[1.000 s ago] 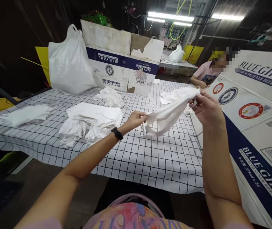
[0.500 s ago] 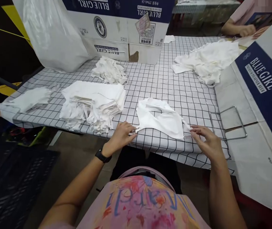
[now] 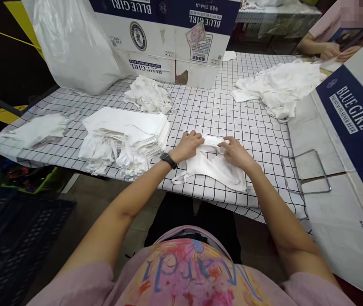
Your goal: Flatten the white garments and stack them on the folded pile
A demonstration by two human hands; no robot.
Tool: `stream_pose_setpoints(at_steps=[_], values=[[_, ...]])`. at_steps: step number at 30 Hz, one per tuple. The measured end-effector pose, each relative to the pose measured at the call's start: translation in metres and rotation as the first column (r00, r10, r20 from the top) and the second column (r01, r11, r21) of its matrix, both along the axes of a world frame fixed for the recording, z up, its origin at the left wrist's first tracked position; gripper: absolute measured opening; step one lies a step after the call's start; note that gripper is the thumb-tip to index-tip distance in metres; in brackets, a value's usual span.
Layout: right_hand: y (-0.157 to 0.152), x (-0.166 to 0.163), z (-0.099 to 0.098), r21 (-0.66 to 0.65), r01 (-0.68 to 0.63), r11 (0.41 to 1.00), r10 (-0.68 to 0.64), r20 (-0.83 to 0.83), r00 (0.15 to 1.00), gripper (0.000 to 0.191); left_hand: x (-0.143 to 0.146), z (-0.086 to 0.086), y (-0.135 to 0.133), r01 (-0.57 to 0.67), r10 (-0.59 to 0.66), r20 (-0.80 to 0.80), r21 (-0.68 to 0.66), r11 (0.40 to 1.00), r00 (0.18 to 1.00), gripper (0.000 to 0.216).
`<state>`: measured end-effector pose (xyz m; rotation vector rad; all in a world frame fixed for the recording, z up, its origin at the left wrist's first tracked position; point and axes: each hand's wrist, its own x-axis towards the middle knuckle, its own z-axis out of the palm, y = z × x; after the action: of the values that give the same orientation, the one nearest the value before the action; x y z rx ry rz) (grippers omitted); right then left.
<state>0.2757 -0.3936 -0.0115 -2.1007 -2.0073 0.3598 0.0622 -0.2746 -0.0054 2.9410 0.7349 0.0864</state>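
Note:
A white bra [image 3: 213, 170] lies spread on the checked cloth in front of me, its thin straps toward the near table edge. My left hand [image 3: 189, 146], with a black watch on the wrist, has its fingers closed on the far left edge of the bra. Opposite it, my right hand [image 3: 237, 154] pinches the far right part of the band, thumb and fingers bent together. Just left of my left hand stands a thick stack of white bras [image 3: 126, 136], straps hanging toward the table's front edge.
Behind the stack is a small white heap [image 3: 149, 94]; a larger pile [image 3: 280, 87] sits at the back right. A carton [image 3: 168, 42] and a white plastic bag [image 3: 76, 51] stand at the back. A metal wire frame [image 3: 309, 172] lies at right. Another person's hands [image 3: 337, 51] show far right.
Both hands have left the strap ends at the near edge and moved forward and inward to the bra's far edge. The straps now lie loose on the cloth.

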Motion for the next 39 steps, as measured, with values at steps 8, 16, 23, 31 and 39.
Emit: stream_pose_setpoints(at_steps=[8, 16, 23, 31, 39], values=[[-0.015, 0.047, 0.019, 0.003, 0.076, 0.997, -0.074, -0.156, 0.985, 0.019, 0.001, -0.001, 0.030, 0.038, -0.036, -0.033, 0.049, 0.998, 0.999, 0.045], [-0.044, 0.065, 0.028, 0.014, 0.180, 0.984, -0.130, -0.639, 0.758, 0.010, -0.023, 0.011, 0.028, 0.074, -0.076, 0.036, 0.073, 0.995, 0.996, 0.032], [-0.056, 0.074, 0.015, 0.002, 0.340, 0.940, -0.113, -0.941, 0.319, 0.010, -0.047, 0.033, 0.022, -0.034, 0.002, 0.226, 0.135, 0.990, 0.974, 0.027], [-0.065, 0.080, 0.009, 0.091, 0.445, 0.891, -0.003, -0.978, 0.207, 0.027, -0.061, 0.056, 0.008, -0.045, 0.029, 0.233, 0.062, 0.997, 0.972, 0.028], [-0.065, 0.078, 0.002, -0.062, 0.451, 0.890, -0.187, -0.953, 0.239, 0.013, -0.065, 0.044, 0.001, -0.063, 0.067, 0.182, -0.032, 0.998, 0.981, 0.015]])
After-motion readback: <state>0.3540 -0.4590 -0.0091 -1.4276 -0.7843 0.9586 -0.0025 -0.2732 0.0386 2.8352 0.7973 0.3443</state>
